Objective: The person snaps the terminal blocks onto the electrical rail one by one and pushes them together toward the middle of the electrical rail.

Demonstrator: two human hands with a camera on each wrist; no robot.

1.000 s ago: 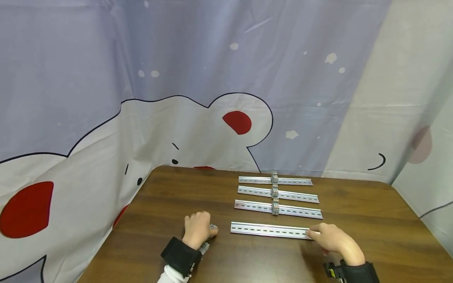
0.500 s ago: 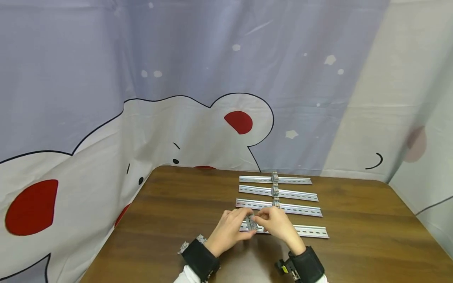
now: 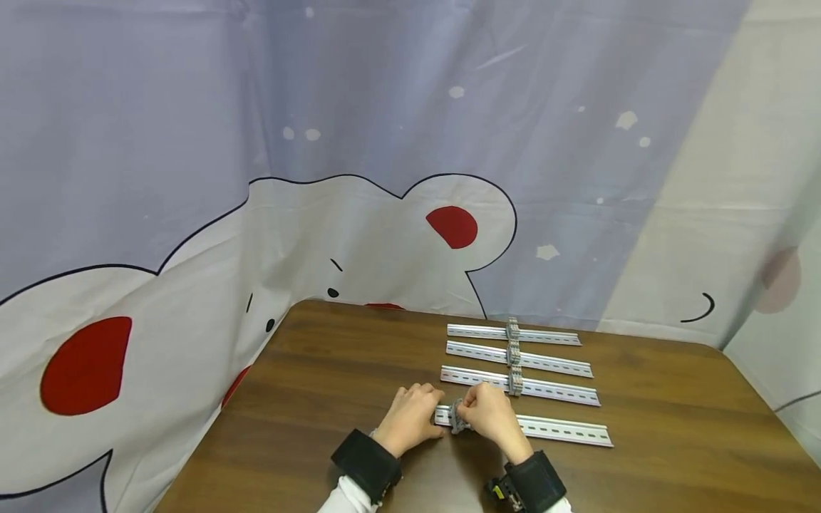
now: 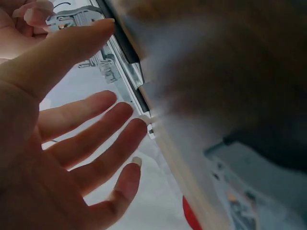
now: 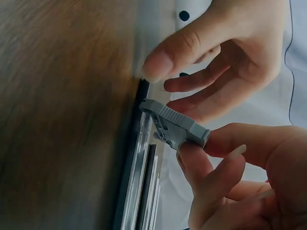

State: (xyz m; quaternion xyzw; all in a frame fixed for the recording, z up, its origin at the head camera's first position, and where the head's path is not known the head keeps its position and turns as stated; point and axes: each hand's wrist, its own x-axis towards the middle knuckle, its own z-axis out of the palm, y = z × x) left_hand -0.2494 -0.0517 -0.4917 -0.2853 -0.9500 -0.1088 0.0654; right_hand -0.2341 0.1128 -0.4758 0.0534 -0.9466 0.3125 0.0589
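My right hand (image 3: 490,415) pinches a grey DIN rail terminal block (image 5: 178,123) between thumb and fingertips. The block is tilted against the nearest slotted metal DIN rail (image 3: 567,432), left of its middle; whether it is clipped on cannot be told. In the right wrist view, one end of the block meets the rail edge. My left hand (image 3: 410,417) lies at the rail's left end, its fingers (image 4: 103,148) spread and fairly straight, holding nothing. Its thumb is close to the block and rail in the left wrist view; contact there is unclear.
Behind lie three more DIN rails, a nearer one (image 3: 564,392), a middle one (image 3: 558,365) and a far one (image 3: 551,338), each bearing grey terminal blocks (image 3: 515,381). Blurred grey parts (image 4: 240,206) lie by the left wrist. A printed curtain (image 3: 359,242) stands behind the wooden table (image 3: 673,399).
Both hands came together over the near rail, the left bringing a terminal block from the left. The right hand now pinches the block; the left has let go and shifted slightly left.
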